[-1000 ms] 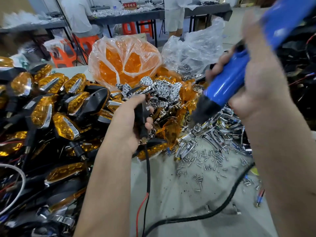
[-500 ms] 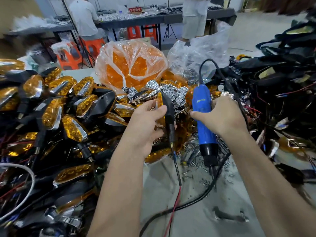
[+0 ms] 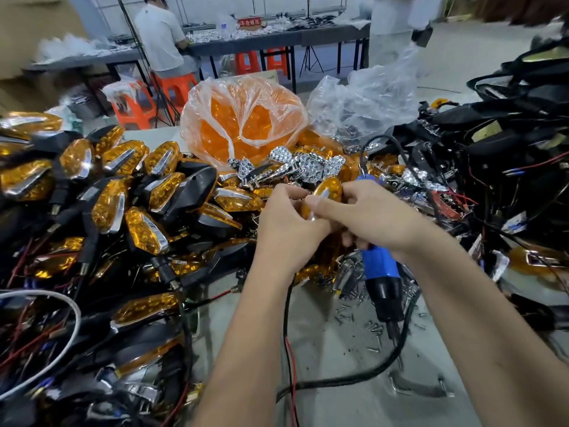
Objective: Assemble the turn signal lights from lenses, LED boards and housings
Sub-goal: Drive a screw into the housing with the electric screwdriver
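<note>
My left hand [image 3: 288, 220] and my right hand [image 3: 366, 215] meet over the table's middle, both gripping one turn signal [image 3: 328, 192] with an amber lens and a chrome strip. Its black and red wires [image 3: 289, 340] hang down below my left hand. My right hand also holds a blue electric screwdriver [image 3: 383, 278], bit pointing down, its body partly hidden by the palm. Chrome LED reflector boards [image 3: 304, 167] lie heaped just behind the hands. A bag of amber lenses [image 3: 243, 121] stands further back.
A big pile of assembled amber-and-black signals [image 3: 117, 198] fills the left. Black housings with wires [image 3: 508, 167] are heaped on the right. Loose screws [image 3: 366, 318] and chrome strips lie by the screwdriver tip. A person sits at a far table [image 3: 160, 35].
My hands have come together on the signal, which now shows its amber lens. The screwdriver sank lower and hangs under my right hand. The view tilted slightly.
</note>
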Available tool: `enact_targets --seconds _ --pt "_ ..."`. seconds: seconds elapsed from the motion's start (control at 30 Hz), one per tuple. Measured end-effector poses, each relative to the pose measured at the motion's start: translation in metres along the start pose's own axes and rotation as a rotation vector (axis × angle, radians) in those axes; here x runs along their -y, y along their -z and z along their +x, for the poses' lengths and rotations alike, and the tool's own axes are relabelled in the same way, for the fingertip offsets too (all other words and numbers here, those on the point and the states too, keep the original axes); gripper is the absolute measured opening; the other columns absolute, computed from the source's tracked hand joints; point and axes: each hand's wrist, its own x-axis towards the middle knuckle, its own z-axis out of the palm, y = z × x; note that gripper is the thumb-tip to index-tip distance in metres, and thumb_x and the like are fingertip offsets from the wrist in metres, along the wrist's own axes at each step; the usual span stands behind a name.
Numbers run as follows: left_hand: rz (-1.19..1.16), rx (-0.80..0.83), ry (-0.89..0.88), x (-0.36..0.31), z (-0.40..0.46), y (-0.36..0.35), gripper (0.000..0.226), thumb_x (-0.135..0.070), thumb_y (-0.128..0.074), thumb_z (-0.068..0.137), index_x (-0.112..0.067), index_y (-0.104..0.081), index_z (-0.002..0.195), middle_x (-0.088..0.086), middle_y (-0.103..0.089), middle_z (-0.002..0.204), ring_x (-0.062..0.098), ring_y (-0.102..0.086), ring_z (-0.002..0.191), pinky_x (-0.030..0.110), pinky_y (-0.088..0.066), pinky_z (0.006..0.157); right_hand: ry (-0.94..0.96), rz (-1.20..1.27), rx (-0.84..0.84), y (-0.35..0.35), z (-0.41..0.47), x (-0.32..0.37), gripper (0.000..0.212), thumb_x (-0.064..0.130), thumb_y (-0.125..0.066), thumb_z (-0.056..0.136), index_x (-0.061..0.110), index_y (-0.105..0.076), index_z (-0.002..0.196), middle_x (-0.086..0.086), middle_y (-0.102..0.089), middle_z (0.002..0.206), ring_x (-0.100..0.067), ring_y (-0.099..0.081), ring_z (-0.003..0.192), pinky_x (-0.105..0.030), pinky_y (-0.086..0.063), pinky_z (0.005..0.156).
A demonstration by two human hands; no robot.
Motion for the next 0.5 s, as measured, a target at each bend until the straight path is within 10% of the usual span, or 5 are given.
enact_targets --seconds 0.13,0.33,0.5 --pt "0.037 0.006 -0.023 -0.01 -0.004 0.003 0.076 -0.036 -0.094 0.072 -0.019 -0.051 0.132 -0.007 -0.064 0.108 0.011 -0.067 0.096 0.035 -0.058 0.082 0.035 0.324 -0.138 0.0 0.006 -0.003 0.036 0.048 -0.077 0.089 0.013 -0.075 0.089 -0.004 -0.069 0.07 -0.018 -0.055 0.054 -0.028 -0.046 0.049" --pt "-0.134 0.198 0.103 -0.022 -0.024 0.047 0.042 -0.021 -0.071 0.099 -0.015 -0.049 0.134 0.007 -0.076 0.101 0.007 -0.057 0.05 0.021 -0.047 0.045 -0.045 0.771 -0.369 -0.02 0.021 0.01 0.015 0.028 -0.062 0.102 0.013 -0.062 0.103 -0.006 -0.065 0.076 -0.014 -0.061 0.049 -0.023 -0.045 0.043" --pt "0.284 -0.15 -0.092 -0.024 -0.046 0.152 0.011 -0.022 -0.061 0.105 -0.028 -0.068 0.099 -0.014 -0.076 0.073 -0.004 -0.056 0.049 0.02 -0.046 0.053 -0.027 0.794 -0.165 -0.076 0.048 0.067 0.02 0.034 -0.064 0.102 0.014 -0.063 0.103 -0.005 -0.068 0.082 -0.011 -0.063 0.053 -0.023 -0.048 0.047"
